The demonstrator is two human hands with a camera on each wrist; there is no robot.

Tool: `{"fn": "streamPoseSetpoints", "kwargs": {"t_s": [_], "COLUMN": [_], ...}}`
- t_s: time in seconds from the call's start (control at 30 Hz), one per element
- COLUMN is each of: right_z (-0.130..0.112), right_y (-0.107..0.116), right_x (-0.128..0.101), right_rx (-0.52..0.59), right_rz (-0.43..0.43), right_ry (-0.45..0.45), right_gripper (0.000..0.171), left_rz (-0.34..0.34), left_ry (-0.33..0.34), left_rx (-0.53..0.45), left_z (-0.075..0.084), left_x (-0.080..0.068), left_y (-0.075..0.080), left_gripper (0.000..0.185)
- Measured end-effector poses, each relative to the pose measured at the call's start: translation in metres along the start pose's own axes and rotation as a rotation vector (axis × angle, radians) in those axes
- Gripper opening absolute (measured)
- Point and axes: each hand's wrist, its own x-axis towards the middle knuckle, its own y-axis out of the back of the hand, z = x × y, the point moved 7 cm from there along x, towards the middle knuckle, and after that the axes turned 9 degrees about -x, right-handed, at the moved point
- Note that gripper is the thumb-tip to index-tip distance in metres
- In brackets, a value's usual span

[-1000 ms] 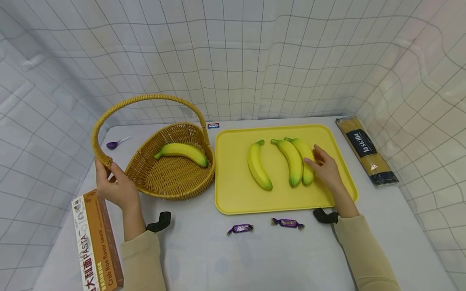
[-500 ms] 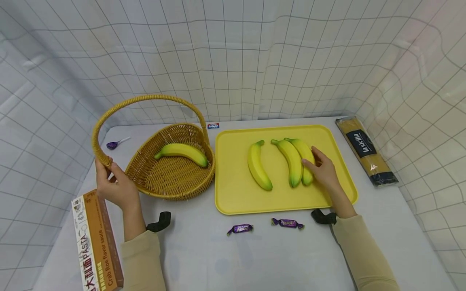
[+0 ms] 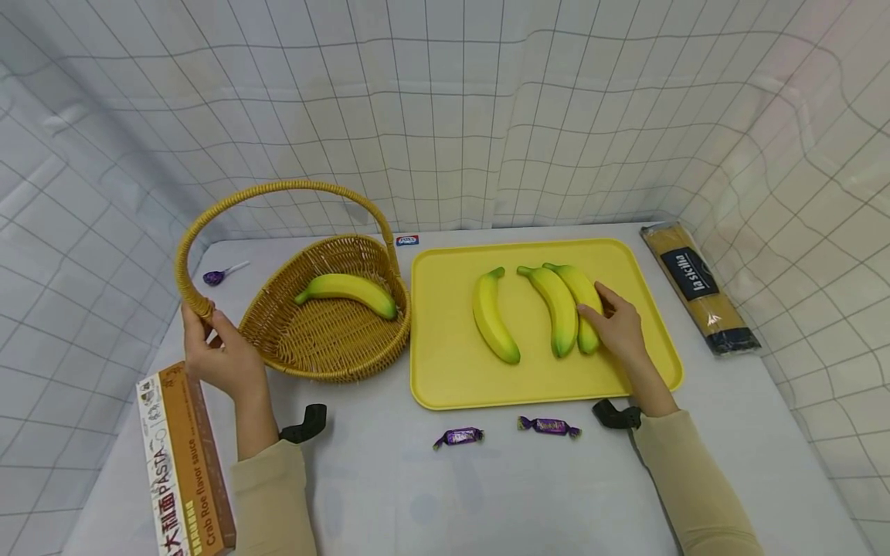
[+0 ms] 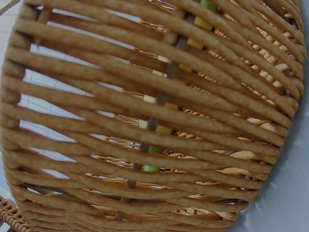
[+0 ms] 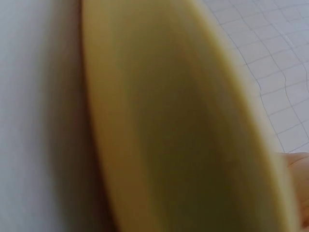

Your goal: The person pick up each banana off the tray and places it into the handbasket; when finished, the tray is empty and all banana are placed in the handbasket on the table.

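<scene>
Here, places are being given from the flat yellow plastic tray (image 3: 445, 386).
Nearest edge: two purple-wrapped candies (image 3: 459, 437) are lying on the white table just in front of the tray, and an orange pasta box (image 3: 184, 463) is lying well to its left.
Right hand: the right hand (image 3: 619, 328) is resting on the tray's right half, fingers curling round the rightmost yellow banana with green tips (image 3: 584, 305); the right wrist view is showing only blurred yellow peel filling the frame.
Key relation: that banana is lying directly under the right hand's fingers, its long axis running front to back on the tray, stem away from the person; the left hand is well apart from it.
Neighbours: a second banana (image 3: 556, 309) is touching the gripped one, and a third (image 3: 492, 316) is lying apart, toward the tray's middle.
Left hand: the left hand (image 3: 219, 355) is gripping the handle base of the woven wicker basket (image 3: 327, 363), just left of the tray, which is holding one banana (image 3: 348, 289).
Far side: a long spaghetti packet (image 3: 695, 282) is lying right of the tray.
</scene>
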Motion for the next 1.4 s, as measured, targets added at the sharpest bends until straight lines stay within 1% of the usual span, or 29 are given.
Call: {"fn": "streamPoseSetpoints", "kwargs": {"t_s": [0.17, 0.27, 0.43, 0.63, 0.73, 0.83, 0.9, 1.03, 1.2, 1.27, 1.4], "right_z": [-0.001, 0.000, 0.005, 0.009, 0.008, 0.003, -0.003, -0.020, -0.048, -0.060, -0.085], "right_y": [0.003, 0.004, 0.008, 0.014, 0.020, 0.026, 0.030, 0.031, 0.028, 0.027, 0.024], "right_x": [-0.001, -0.001, -0.001, -0.004, -0.007, -0.009, -0.010, -0.013, -0.017, -0.019, -0.022], "right_rx": [0.026, 0.028, 0.034, 0.045, 0.053, 0.058, 0.058, 0.077, 0.080, 0.078, 0.067], "right_rz": [0.041, 0.069, 0.125, 0.121, 0.130, 0.155, 0.169, 0.177, 0.164, 0.161, 0.158], "right_ry": [-0.026, -0.059, -0.121, -0.184, -0.198, -0.177, -0.148, -0.083, 0.012, 0.061, 0.172], "right_gripper": [0.062, 0.060, 0.056, 0.057, 0.057, 0.057, 0.056, 0.054, 0.053, 0.052, 0.052], "left_rz": [0.001, 0.001, -0.010, 0.001, -0.003, -0.010, -0.014, -0.010, 0.009, 0.010, -0.004], "left_ry": [-0.026, -0.032, -0.013, 0.005, 0.011, 0.015, 0.007, 0.012, 0.053, 0.049, 0.004], "left_rx": [-0.010, -0.015, -0.021, -0.026, -0.019, -0.018, -0.014, -0.014, -0.003, -0.001, -0.018], "left_z": [0.003, 0.003, 0.004, 0.003, 0.003, 0.003, 0.005, 0.005, 0.001, 0.000, 0.002], "left_x": [0.000, 0.000, 0.000, 0.000, -0.001, -0.002, -0.003, -0.002, -0.001, -0.001, -0.001], "left_y": [0.001, 0.001, -0.001, -0.002, -0.002, -0.002, -0.002, -0.002, 0.000, 0.000, 0.000], "left_gripper": [0.031, 0.031, 0.032, 0.032, 0.033, 0.033, 0.033, 0.034, 0.033, 0.032, 0.032]}}
